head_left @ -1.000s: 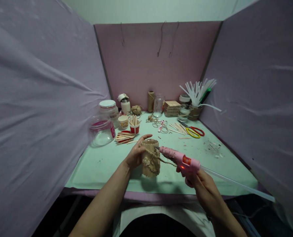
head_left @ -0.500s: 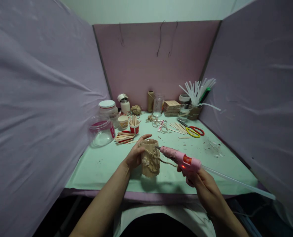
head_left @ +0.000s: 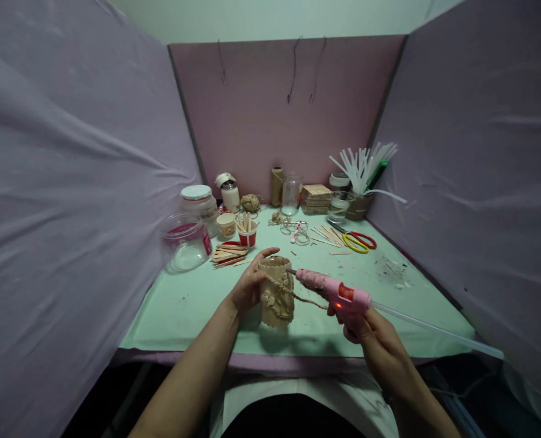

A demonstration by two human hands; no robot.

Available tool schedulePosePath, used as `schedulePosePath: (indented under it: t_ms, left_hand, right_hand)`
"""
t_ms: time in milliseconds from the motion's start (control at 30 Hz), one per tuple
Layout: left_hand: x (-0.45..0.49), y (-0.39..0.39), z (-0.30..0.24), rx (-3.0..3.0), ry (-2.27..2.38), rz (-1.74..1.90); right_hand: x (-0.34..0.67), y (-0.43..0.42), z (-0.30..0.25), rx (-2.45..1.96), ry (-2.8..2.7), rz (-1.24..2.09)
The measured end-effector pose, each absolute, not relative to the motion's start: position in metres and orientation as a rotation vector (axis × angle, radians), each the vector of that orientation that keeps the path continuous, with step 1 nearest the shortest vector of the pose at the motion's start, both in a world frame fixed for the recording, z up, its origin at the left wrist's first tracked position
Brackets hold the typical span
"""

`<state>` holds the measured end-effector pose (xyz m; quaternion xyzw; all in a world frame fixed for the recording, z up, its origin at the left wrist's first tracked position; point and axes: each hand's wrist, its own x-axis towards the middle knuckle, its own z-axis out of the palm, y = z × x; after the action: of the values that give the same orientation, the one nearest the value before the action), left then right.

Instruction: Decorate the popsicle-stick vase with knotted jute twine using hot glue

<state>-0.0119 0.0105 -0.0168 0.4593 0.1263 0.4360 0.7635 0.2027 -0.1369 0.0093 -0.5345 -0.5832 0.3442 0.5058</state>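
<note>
Right of the cup (head_left: 277,299) clasped by left hand (head_left: 247,287), right hand (head_left: 367,333) grips glue gun (head_left: 332,291)

mauve cloth partitions (head_left: 293,109), green-covered table (head_left: 192,304)

Left hand (head_left: 247,286) curled in a grasp, one finger stretched toward two o'clock. Right hand (head_left: 371,337) clenched tight, down at its four o'clock.

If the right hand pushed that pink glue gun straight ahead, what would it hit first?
Most likely the twine-wrapped stick cup, near its upper edge: the glue gun in the right hand aims there, nozzle seemingly almost touching. The left hand grips its far side.
</note>
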Motion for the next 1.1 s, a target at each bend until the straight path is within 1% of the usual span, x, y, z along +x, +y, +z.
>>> schedulePosePath:
  t_ms: [100, 200, 267, 333, 500, 567, 633, 733, 800, 833, 867, 933, 1000, 1100]
  left_hand:
    - [-0.012, 0.01, -0.017, 0.995, 0.276, 0.946]
    - [-0.012, 0.009, -0.017, 0.98, 0.269, 0.945]
    - [-0.011, 0.009, -0.016, 0.967, 0.265, 0.95]
    - [-0.011, 0.008, -0.015, 0.96, 0.272, 0.957]
    - [-0.01, 0.006, -0.011, 0.963, 0.313, 0.997]
    - [-0.01, 0.007, -0.01, 0.967, 0.335, 1.026]
    - [-0.009, 0.008, -0.009, 0.979, 0.364, 1.051]
    - [-0.01, 0.013, -0.009, 1.011, 0.409, 1.049]
    - [-0.01, 0.017, -0.008, 1.057, 0.441, 1.034]
    - [-0.011, 0.02, -0.008, 1.09, 0.461, 1.027]
    - [-0.012, 0.022, -0.007, 1.132, 0.482, 1.019]
    - [-0.016, 0.027, -0.006, 1.236, 0.523, 1.003]
    - [-0.021, 0.033, -0.006, 1.351, 0.55, 0.985]
    - [-0.028, 0.039, -0.01, 1.472, 0.581, 0.963]
  right_hand:
    - [0.204, -0.138, 0.009, -1.32, -1.402, 0.807]
    - [0.212, -0.136, 0.011, -1.379, -1.43, 0.702]
    - [0.227, -0.13, 0.01, -1.446, -1.504, 0.542]
    - [0.253, -0.119, 0.002, -1.566, -1.575, 0.308]
    - [0.327, -0.093, -0.042, -2.173, -1.621, -0.312]
    - [0.344, -0.092, -0.057, -2.35, -1.609, -0.426]
    - [0.349, -0.095, -0.063, -2.435, -1.569, -0.474]
    - [0.333, -0.101, -0.048, -2.309, -1.488, -0.561]
    - [0.307, -0.1, -0.028, -1.977, -1.51, -0.529]
    - [0.29, -0.097, -0.017, -1.752, -1.594, -0.419]
    - [0.271, -0.092, -0.008, -1.569, -1.679, -0.241]
    - [0.232, -0.079, 0.002, -1.306, -1.79, 0.068]
    - [0.199, -0.062, 0.0, -1.207, -1.845, 0.237]
    - [0.171, -0.043, -0.019, -1.253, -1.781, 0.367]
